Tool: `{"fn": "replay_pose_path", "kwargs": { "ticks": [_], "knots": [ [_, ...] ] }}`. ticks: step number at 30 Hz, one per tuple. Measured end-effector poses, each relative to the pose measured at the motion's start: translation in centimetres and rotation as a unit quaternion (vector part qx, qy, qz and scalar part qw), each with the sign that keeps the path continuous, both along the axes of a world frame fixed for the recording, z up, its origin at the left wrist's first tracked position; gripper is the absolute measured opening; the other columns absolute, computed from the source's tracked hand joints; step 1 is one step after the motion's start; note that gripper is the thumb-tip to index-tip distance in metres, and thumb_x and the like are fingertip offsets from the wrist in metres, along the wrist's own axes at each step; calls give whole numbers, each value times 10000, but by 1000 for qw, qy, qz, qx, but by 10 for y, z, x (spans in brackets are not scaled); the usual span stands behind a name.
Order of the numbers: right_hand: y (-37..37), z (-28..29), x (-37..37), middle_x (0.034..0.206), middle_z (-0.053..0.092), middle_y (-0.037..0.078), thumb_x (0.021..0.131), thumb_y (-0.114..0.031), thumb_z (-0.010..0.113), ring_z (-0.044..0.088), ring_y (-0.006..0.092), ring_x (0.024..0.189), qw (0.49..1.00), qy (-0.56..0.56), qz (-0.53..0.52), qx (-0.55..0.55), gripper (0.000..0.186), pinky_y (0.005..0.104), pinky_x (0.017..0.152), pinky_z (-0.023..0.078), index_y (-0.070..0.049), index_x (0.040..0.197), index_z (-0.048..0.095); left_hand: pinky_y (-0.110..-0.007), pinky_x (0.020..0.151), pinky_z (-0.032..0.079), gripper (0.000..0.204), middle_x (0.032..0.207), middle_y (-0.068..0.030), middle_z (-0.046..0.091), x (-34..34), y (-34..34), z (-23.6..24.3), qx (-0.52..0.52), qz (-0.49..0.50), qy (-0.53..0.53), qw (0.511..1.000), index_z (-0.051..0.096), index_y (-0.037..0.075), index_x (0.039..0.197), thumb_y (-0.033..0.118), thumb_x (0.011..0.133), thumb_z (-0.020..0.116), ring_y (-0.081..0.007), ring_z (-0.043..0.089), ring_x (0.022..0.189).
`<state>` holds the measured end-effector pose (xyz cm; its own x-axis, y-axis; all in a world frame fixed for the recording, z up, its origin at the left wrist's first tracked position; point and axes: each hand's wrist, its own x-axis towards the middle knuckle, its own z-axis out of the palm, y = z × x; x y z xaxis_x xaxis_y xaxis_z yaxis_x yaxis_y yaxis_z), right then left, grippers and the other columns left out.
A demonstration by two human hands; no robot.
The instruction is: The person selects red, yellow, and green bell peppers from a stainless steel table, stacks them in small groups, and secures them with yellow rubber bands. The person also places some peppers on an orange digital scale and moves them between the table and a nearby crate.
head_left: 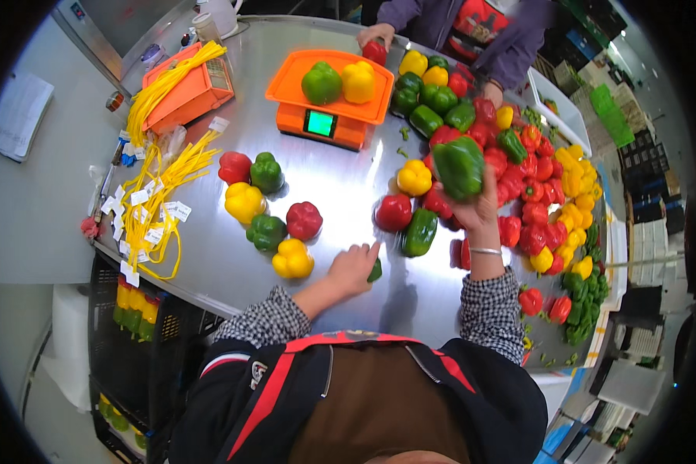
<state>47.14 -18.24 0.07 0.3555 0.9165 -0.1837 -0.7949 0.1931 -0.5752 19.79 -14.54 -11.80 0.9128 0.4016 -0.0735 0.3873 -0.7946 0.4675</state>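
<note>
My right hand (475, 207) holds up a large green bell pepper (458, 168) over the right side of the metal table. Low in front of me, my left hand (350, 271) is closed over a green pepper (375, 271); most of it is hidden under the fingers. Left of that hand lie two small groups of peppers, each with one red, one green and one yellow; a yellow pepper (293, 258) is the closest. Between my hands rest a green pepper (420, 233), a red pepper (394, 212) and a yellow pepper (414, 178).
An orange scale (290, 116) bears a green and a yellow pepper. Yellow tagged straps (158, 209) lie at the left beside an orange bin (189, 104). Peppers are heaped at the right (537, 209). Across the table, another person's hand (376, 35) touches a red pepper. Black crates (124, 363) stand lower left.
</note>
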Motion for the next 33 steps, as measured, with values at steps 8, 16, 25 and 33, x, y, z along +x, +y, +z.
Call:
{"fn": "replay_pose_path", "kwargs": {
  "ticks": [8,16,25,33],
  "knots": [
    [181,-3,-2,1189,573,197,614,-211,847,584,303,1093,702,-685,-69,-180,841,357,913,486,1,1289,394,-451,773,491,723,1131,-162,530,-12,-24,-3,-19,39,-34,998,508,78,1258,293,627,786,-331,558,1005],
    [188,-52,-22,1326,432,202,643,-305,868,404,364,1269,533,-820,-185,-94,892,429,1070,347,-34,1346,392,-453,754,493,733,1062,-157,560,-11,-22,-8,-32,36,-48,998,511,86,1261,323,624,786,-334,581,949],
    [-14,-36,-75,1285,492,148,708,-195,821,473,310,1238,708,-698,-31,-107,697,391,1014,417,-28,1298,489,-401,765,535,602,1107,-83,614,-1,0,6,-664,355,-29,658,517,119,1243,506,813,683,-234,629,968],
    [-41,-48,-150,1419,410,189,566,-247,894,424,386,1287,653,-750,-11,-106,822,449,1067,363,-99,1283,522,-312,633,542,709,1062,-105,644,23,8,31,-743,287,-198,572,484,106,1312,675,950,266,-186,663,847]
  ]
}}
